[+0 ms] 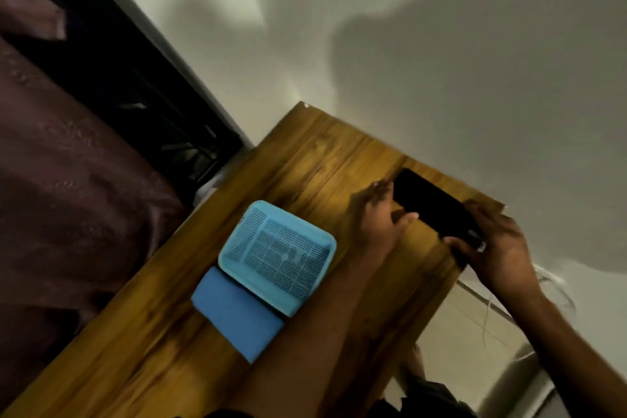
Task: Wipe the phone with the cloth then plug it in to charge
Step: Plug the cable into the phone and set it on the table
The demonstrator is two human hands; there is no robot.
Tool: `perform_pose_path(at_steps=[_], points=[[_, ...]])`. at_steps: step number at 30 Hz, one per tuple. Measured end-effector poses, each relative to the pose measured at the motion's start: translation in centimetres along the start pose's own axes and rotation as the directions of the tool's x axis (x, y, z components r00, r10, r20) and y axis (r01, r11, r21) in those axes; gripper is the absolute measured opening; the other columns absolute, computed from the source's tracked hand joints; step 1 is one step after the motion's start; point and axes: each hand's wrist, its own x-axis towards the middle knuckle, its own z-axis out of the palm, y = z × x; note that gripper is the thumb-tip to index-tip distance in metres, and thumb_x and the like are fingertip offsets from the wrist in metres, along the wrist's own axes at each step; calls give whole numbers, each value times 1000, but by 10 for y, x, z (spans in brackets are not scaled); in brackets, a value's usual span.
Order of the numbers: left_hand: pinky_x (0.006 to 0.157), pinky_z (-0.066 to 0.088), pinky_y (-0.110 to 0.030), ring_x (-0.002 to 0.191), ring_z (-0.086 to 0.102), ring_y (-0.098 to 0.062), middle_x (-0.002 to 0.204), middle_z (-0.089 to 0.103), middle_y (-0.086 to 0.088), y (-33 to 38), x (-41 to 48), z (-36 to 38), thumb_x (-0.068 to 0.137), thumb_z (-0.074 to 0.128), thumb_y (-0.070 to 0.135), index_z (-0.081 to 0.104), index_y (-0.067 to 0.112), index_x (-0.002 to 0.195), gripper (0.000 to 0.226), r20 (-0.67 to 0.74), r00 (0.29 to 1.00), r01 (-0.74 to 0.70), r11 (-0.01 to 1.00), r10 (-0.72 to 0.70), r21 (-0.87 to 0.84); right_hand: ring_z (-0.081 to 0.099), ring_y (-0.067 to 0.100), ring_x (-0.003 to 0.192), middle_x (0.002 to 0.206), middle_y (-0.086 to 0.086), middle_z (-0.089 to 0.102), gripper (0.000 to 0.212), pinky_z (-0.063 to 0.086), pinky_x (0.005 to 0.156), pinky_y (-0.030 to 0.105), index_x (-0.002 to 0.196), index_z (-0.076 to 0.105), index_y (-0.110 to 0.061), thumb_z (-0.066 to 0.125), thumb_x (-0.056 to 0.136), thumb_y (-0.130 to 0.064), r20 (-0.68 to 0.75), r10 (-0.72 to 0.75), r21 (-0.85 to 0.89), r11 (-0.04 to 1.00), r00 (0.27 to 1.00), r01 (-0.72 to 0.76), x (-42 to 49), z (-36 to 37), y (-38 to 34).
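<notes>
A black phone (431, 204) lies flat near the far right corner of the wooden table (169, 349). My left hand (380, 214) rests against its left end, fingers spread along that end. At the phone's near right end my right hand (492, 248) pinches a small white charger plug (481, 247); whether the plug is seated in the phone I cannot tell. A thin white cable (488, 309) hangs down past the table's right edge. The folded blue cloth (234, 312) lies on the table, partly tucked under a basket.
A light blue perforated plastic basket (278, 254) sits upside down mid-table, overlapping the cloth. A maroon curtain (68, 180) and a dark window frame (152, 85) are at the left. The white wall (407, 44) runs behind the table; a pale floor (468, 332) shows at the right.
</notes>
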Motion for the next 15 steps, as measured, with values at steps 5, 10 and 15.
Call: perform_pose_path(at_steps=[5,10,15], points=[[120,21,-35,149,26,-26,162,32,-10,1,-14,-19,94,64,35,23,12,158,80,102,994,-25,1000,26,-6,51,40,122,144,12,52,73,46,99,50,139,53,-13,52,85,-62,74,15,-150,989,997,-4,-3,0,-8],[114,37,-28,138,47,-17,149,52,-6,-15,-66,-72,95,63,28,46,12,147,58,-309,941,-185,973,135,-138,44,34,132,143,11,50,59,42,107,51,137,55,-13,67,90,-47,44,-91,-26,995,995,92,3,11,-99],[103,49,-33,117,61,-14,128,67,0,-75,-128,-124,93,63,25,65,15,127,35,-641,745,-1,960,-185,-279,56,31,123,135,10,60,62,46,104,41,135,57,-13,75,84,-42,187,-305,112,951,934,288,15,58,-194]])
